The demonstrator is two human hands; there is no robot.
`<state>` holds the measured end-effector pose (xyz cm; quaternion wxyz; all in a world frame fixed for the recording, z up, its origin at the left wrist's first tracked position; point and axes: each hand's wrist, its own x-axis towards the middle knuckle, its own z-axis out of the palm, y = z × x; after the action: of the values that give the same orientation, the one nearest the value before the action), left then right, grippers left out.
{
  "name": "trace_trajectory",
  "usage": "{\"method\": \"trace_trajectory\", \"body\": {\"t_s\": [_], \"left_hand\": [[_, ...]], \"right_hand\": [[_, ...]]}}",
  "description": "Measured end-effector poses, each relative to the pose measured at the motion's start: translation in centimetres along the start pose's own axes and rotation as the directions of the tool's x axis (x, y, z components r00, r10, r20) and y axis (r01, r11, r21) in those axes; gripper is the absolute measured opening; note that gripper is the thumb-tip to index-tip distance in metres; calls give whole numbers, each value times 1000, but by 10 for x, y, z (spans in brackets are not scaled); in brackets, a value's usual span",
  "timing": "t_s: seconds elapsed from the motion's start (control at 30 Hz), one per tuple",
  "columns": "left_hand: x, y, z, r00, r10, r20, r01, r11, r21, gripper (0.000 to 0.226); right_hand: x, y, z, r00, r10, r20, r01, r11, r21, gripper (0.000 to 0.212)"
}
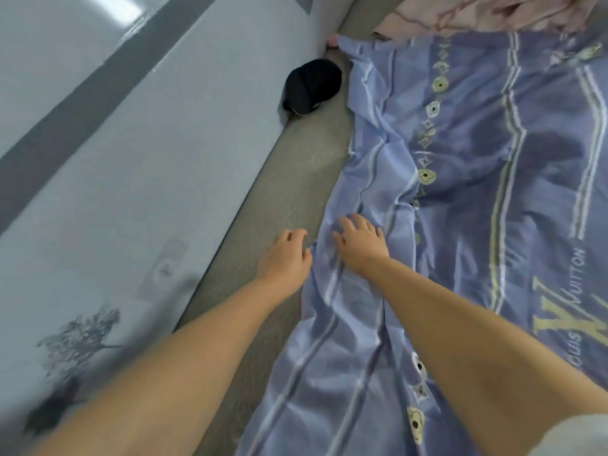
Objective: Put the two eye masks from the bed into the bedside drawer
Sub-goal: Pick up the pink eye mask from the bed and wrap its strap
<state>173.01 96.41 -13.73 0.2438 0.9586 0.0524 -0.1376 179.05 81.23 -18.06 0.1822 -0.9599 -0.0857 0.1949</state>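
Note:
A black eye mask lies on the grey mattress strip at the far end, against the pale wall. Only this one mask shows; no drawer is in view. My left hand rests on the mattress at the edge of the blue patterned sheet, fingers curled, holding nothing that I can see. My right hand lies flat on the blue sheet beside it, fingers spread. Both hands are well short of the mask.
A pale glossy wall panel with a grey stripe and tree print runs along the left. Pink bedding is bunched at the far end of the bed. The blue sheet covers the right side.

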Motion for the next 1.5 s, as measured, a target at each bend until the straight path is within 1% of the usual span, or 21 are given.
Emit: {"method": "trace_trajectory", "body": {"t_s": [0.07,0.17,0.3,0.4,0.5,0.57,0.7,0.8,0.87,0.93,1.03,1.13,1.2,1.27,1.3,1.33,1.37,1.4,1.43,1.47,1.5], "left_hand": [[51,-5,6,999,26,-20,-26,999,-19,39],[117,-13,12,996,39,-77,-42,998,-47,43],[196,-12,5,980,-139,-144,97,960,-264,52],[260,2,-11,923,-372,-96,239,751,-616,66],[318,18,-24,848,-518,-111,232,551,-802,69],[352,20,-30,806,-578,-123,233,502,-833,62],[387,0,-33,788,-608,-98,261,474,-841,43],[350,-7,-19,815,-555,-167,242,588,-772,36],[305,-7,-2,876,-447,-180,224,709,-668,44],[256,-9,14,920,-365,-146,204,761,-616,53],[183,-18,24,939,-305,-159,136,754,-643,51],[110,-33,24,965,-197,-170,20,709,-705,28],[61,-37,16,974,-124,-188,-63,649,-758,61],[16,-37,7,971,-43,-236,-142,688,-711,71],[-6,-34,1,968,-1,-251,-169,735,-656,69],[-27,-30,-5,967,22,-254,-179,770,-613,66],[-51,-23,-12,971,30,-238,-166,799,-578,62],[-77,-15,-17,975,42,-217,-156,827,-541,59],[-103,-6,-24,976,62,-209,-162,851,-500,58],[-132,4,-32,970,93,-223,-188,870,-456,57],[-160,15,-41,962,115,-247,-213,883,-418,57]], "right_hand": [[42,4,11,998,54,-40,-53,998,28,50],[77,16,33,987,8,-158,-31,989,-145,58],[82,19,45,976,1,-219,-46,978,-204,62],[84,17,43,982,30,-187,-74,970,-232,63],[82,15,41,983,42,-181,-83,972,-221,63],[83,13,40,981,53,-184,-93,973,-213,63],[85,14,41,984,60,-166,-99,967,-235,65],[85,16,41,983,45,-176,-88,966,-243,64],[85,15,42,980,38,-195,-85,968,-237,64],[86,17,44,976,38,-216,-91,966,-244,64],[89,18,48,964,36,-265,-104,963,-250,64],[87,19,45,959,8,-284,-67,978,-198,64],[81,19,38,974,12,-227,-47,987,-152,66],[61,9,29,990,100,-95,-99,995,12,64],[38,-3,21,984,180,13,-176,943,283,55],[6,-17,9,965,208,158,-261,758,598,41],[-29,-30,-3,952,164,259,-306,463,832,29],[-61,-39,-12,937,146,318,-336,127,933,27],[-93,-45,-23,938,120,325,-315,-97,944,29],[-125,-50,-37,937,108,331,-291,-281,915,33],[-154,-53,-52,936,112,334,-267,-396,879,41]]}}
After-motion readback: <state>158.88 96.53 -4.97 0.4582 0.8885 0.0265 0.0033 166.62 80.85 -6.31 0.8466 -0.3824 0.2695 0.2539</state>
